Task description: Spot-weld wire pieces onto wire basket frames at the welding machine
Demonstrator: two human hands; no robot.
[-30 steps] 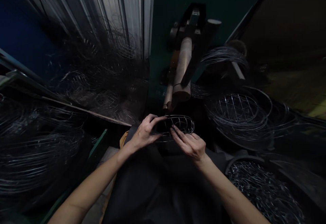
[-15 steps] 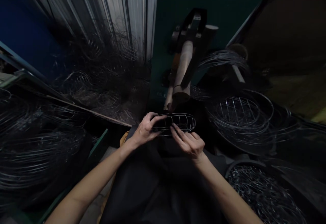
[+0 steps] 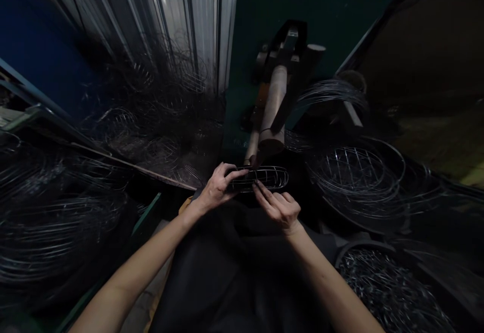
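A shallow round wire basket [image 3: 278, 184] is tilted on edge under the tip of the machine's metal arm. My left hand [image 3: 220, 186] grips its left side, forefinger stretched along the upper rim and thumb below. My right hand [image 3: 280, 209] has its fingers pinched together at the middle of the basket, against the wires. Whatever small piece those fingertips hold is too dark to make out. Just above, a thick metal cylinder [image 3: 274, 106] and a thinner rod [image 3: 252, 146] reach down from the green machine [image 3: 245, 30], the rod's end close to the upper rim.
On the right lie wire rings and a wire grid [image 3: 353, 169] on a dark round support. Below them a round bin [image 3: 340, 255] holds many short wire pieces. Wire hoops [image 3: 45, 232] fill the left side. Tangled wire [image 3: 162, 146] lies by the corrugated metal wall [image 3: 181, 15].
The view has tilted slightly, so the machine sits a little lower in the picture. The basket has shifted slightly up and left against the rod's tip; both hands keep their hold.
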